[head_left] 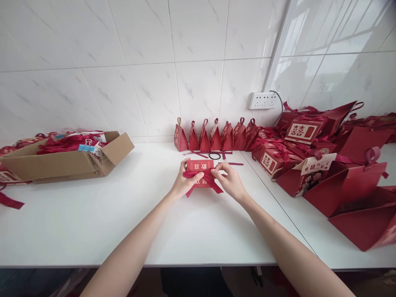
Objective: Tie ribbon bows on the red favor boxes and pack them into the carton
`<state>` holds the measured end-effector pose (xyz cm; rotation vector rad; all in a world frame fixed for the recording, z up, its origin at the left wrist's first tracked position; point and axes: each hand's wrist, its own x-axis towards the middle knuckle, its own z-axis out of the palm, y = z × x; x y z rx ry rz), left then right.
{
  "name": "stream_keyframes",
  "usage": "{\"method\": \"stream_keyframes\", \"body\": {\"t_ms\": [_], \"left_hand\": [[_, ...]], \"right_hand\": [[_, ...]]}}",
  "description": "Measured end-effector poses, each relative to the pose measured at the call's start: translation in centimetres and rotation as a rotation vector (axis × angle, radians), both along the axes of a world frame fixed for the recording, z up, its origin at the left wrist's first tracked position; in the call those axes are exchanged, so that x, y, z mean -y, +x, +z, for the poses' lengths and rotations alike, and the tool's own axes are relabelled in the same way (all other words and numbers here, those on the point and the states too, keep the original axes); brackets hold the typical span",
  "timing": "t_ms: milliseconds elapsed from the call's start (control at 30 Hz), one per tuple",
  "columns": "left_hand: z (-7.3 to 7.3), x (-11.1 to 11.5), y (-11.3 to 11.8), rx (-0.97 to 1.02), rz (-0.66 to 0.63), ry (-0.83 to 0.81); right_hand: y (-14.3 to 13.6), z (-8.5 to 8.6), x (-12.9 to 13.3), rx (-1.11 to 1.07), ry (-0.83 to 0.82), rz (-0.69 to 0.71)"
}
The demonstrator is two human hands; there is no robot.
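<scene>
A small red gift box with gold Chinese characters is held just above the white table, in the middle of the view. Dark red ribbon runs across its front, with two tails hanging below. My left hand grips the box from its left side, the thumb pressing on the ribbon at the centre. With thumb and forefinger, my right hand pinches the ribbon at the box's right edge. The knot itself is partly hidden by my left thumb.
Behind the box, several red triangular boxes stand against the tiled wall. Ribbon strips and a black ring lie before them. An open cardboard carton of ribbons is at left. Many red boxes pile up at right, below a power socket.
</scene>
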<state>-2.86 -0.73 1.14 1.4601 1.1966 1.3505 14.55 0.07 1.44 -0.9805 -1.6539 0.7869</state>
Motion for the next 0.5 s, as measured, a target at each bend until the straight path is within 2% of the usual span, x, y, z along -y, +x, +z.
{"method": "stream_keyframes", "body": {"t_ms": [133, 300, 500], "left_hand": [[0.04, -0.08, 0.1, 0.009, 0.011, -0.002], [-0.24, -0.18, 0.05, 0.03, -0.001, 0.007], [-0.75, 0.04, 0.52, 0.149, -0.015, 0.022]], "right_hand": [[-0.09, -0.04, 0.04, -0.078, -0.093, 0.035], [-0.18, -0.33, -0.13, -0.149, -0.125, 0.056], [-0.17, 0.27, 0.5, -0.042, -0.065, -0.008]]}}
